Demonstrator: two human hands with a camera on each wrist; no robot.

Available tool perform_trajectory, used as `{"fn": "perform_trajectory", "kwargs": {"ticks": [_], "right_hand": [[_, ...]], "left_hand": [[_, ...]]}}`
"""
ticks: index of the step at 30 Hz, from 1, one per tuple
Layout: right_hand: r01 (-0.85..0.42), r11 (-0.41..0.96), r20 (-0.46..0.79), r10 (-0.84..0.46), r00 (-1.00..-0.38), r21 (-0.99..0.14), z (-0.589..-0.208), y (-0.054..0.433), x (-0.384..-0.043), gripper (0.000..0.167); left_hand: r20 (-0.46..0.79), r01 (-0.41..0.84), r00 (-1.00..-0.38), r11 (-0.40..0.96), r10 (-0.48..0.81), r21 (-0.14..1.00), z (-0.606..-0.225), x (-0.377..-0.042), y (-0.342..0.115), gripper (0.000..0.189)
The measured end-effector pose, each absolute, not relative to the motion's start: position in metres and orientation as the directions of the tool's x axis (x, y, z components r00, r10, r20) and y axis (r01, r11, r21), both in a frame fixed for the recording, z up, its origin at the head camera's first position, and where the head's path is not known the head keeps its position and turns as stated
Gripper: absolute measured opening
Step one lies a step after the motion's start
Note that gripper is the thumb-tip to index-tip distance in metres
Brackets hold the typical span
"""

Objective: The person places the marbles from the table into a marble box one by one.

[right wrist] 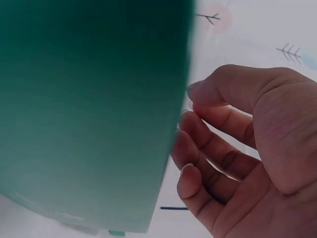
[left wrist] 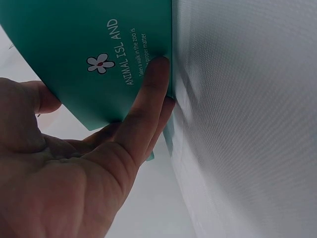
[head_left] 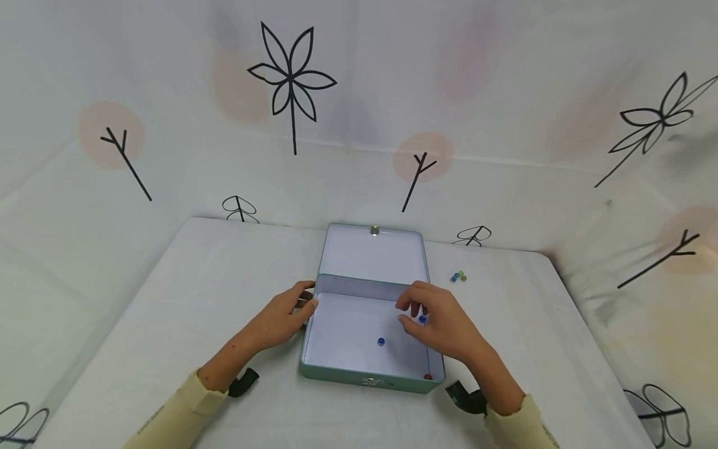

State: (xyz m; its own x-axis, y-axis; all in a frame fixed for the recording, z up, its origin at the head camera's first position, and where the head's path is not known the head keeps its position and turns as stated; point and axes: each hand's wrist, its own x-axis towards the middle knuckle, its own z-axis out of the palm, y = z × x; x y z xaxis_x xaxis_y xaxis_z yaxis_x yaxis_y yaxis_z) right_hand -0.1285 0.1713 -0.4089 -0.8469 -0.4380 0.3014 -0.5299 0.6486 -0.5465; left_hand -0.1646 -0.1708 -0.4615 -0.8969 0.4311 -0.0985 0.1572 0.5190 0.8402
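Observation:
A green tin box [head_left: 370,376] lies with its lid [head_left: 373,252] folded back. Against its left side rests my left hand [head_left: 286,315]; in the left wrist view its fingers lie fairly straight along the printed outer wall [left wrist: 106,44], with the thumb at the upper edge. Over the box's right part hovers my right hand [head_left: 443,318], fingers loosely bent, the thumb apart from them and nothing visible between. A blue marble [head_left: 422,319] shows just under that hand. Another blue marble [head_left: 381,342] sits on the box floor, and a red one [head_left: 428,376] in the near right corner.
Several small marbles [head_left: 457,276] in blue, green and brownish orange are clustered on the white tabletop [head_left: 505,299], right of the lid. White cloth walls [head_left: 359,137] with plant drawings enclose the table. A dark band [head_left: 467,399] hangs under each wrist.

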Motion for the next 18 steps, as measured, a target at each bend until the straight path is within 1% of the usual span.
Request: {"fn": "perform_trajectory", "kwargs": {"ticks": [7,11,18], "right_hand": [[-0.532,0.653,0.329,-0.418,-0.846,-0.539,-0.41,0.181,-0.135,0.028],[-0.547,0.647,0.367,-0.407,-0.837,-0.531,-0.412,0.189,-0.14,0.028],[-0.555,0.667,0.435,-0.362,-0.824,-0.497,-0.419,0.208,-0.152,0.024]], "left_hand": [[-0.1,0.156,-0.896,0.519,0.432,0.84,-0.461,-0.164,-0.171,0.057],[-0.097,0.159,-0.895,0.514,0.436,0.843,-0.462,-0.165,-0.172,0.057],[-0.095,0.163,-0.895,0.519,0.436,0.839,-0.464,-0.166,-0.172,0.056]]}}
